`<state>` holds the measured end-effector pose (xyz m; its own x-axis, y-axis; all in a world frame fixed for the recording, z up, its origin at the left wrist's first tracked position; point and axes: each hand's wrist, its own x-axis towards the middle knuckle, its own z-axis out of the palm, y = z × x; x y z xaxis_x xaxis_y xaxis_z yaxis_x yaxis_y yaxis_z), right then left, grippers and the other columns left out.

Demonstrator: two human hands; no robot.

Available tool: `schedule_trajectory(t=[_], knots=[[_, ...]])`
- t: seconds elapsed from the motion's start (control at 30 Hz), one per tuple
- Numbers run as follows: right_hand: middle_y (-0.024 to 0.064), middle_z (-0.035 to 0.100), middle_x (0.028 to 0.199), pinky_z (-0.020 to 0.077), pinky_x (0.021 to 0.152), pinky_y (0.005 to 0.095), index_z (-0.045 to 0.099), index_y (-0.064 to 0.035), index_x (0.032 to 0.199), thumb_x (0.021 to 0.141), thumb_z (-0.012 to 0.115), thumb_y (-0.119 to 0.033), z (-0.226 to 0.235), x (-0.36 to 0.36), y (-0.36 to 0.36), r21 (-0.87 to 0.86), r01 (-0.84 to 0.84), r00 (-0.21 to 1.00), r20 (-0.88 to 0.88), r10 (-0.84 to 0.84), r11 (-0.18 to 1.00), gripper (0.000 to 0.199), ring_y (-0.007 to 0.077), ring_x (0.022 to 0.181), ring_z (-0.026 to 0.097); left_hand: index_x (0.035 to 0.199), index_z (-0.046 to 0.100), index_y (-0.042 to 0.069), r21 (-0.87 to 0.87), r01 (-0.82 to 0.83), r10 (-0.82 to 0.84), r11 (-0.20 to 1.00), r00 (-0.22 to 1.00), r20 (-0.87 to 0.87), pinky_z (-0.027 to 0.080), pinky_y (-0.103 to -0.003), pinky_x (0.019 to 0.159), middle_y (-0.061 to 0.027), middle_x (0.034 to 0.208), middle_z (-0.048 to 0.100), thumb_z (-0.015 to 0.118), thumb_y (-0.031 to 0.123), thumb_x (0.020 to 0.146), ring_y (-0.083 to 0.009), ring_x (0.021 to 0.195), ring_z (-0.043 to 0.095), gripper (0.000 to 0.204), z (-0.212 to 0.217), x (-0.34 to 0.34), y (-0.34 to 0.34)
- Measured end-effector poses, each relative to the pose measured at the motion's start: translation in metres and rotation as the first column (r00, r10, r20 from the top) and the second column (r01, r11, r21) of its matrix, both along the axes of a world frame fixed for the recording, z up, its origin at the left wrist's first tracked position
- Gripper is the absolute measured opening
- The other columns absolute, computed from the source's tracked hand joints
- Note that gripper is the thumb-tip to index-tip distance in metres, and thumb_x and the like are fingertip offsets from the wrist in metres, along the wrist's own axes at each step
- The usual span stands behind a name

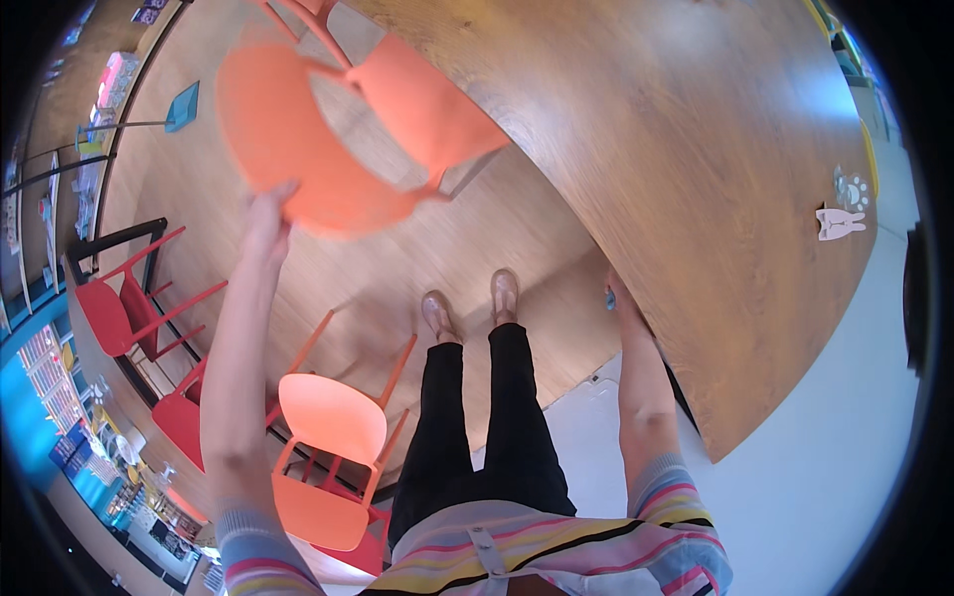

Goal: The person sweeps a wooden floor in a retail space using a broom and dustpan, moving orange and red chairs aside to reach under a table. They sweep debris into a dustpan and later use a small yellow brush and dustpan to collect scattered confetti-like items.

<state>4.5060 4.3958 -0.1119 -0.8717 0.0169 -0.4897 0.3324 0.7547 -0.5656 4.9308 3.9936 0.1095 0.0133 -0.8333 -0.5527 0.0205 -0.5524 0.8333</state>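
We find the left hand [266, 223] grasping the rim of an orange chair's backrest [288, 139]; the chair stands beside the wooden table [686, 179], its seat meeting the tabletop edge in our view. We note the right hand [620, 301] low by that edge (a small blue item [610, 299] shows there); its finger state we cannot tell.

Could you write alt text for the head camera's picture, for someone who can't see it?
A person's left hand grasps the back of an orange chair beside a wooden table. The right hand is low by the table's edge, with a small blue item. Red chairs stand at the left.
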Motion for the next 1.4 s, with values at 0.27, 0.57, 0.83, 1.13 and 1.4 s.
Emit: schedule_trajectory(t=[0.27,0.57,0.83,1.13,1.4], knots=[[0.0051,0.044,0.055,0.0369,0.035,0.0314,0.033,-0.0068,0.133,0.079,0.044,-0.002,0.018,0.048,-0.059,0.0,-0.25,0.948,0.206,0.245,0.968,0.055,0.0161,0.04,0.045,0.112,0.055,-0.001,0.101,-0.007,-0.02,0.995,0.963,0.269,0.044,-0.03,0.09,-0.0084,0.111,0.06,0.059,0.0,0.082,-0.0178,0.104,0.056,0.031,0.058,0.193,0.109],[0.0015,0.041,0.056,0.0332,0.034,0.0308,0.039,-0.0071,0.124,0.086,0.051,-0.014,0.042,0.219,-0.149,-0.271,-0.085,0.851,0.481,0.211,0.959,0.04,0.015,0.039,0.041,0.108,0.058,0.001,0.025,-0.146,0.095,0.989,0.755,0.649,0.045,-0.028,0.082,-0.0049,0.103,0.062,0.056,0.0,0.082,-0.0141,0.094,0.058,0.027,0.057,0.386,0.183],[0.0004,0.042,0.057,0.0322,0.035,0.0277,0.036,-0.0175,0.134,0.089,0.052,-0.012,0.158,0.356,-0.203,-0.314,-0.244,0.636,0.662,0.396,0.918,0.048,0.0105,0.039,0.038,0.097,0.062,-0.001,-0.093,-0.105,0.14,0.99,0.694,0.706,0.049,-0.027,0.073,-0.0055,0.092,0.066,0.064,0.005,0.08,-0.0127,0.084,0.061,0.018,0.02,0.436,0.192],[0.003,0.047,0.059,0.0333,0.034,0.0263,0.038,-0.0106,0.133,0.087,0.05,-0.004,0.208,0.306,-0.133,-0.253,-0.212,0.851,0.427,0.305,0.944,0.048,0.01,0.039,0.041,0.094,0.064,-0.004,-0.086,-0.11,0.135,0.99,0.59,0.796,0.05,-0.029,0.071,-0.0077,0.085,0.068,0.068,0.012,0.078,-0.0136,0.078,0.063,0.022,0.04,0.413,0.176],[0.009,0.052,0.057,0.0392,0.036,0.0339,0.053,-0.0048,0.073,0.08,0.044,-0.003,0.067,0.132,-0.157,-0.011,-0.038,0.922,0.386,0.04,0.999,0.011,0.0221,0.046,0.052,0.094,0.066,-0.004,0.033,-0.121,0.051,0.992,0.625,0.779,0.049,-0.027,0.069,-0.0077,0.086,0.068,0.068,0.013,0.079,-0.0132,0.077,0.063,0.023,0.038,0.422,0.18]])
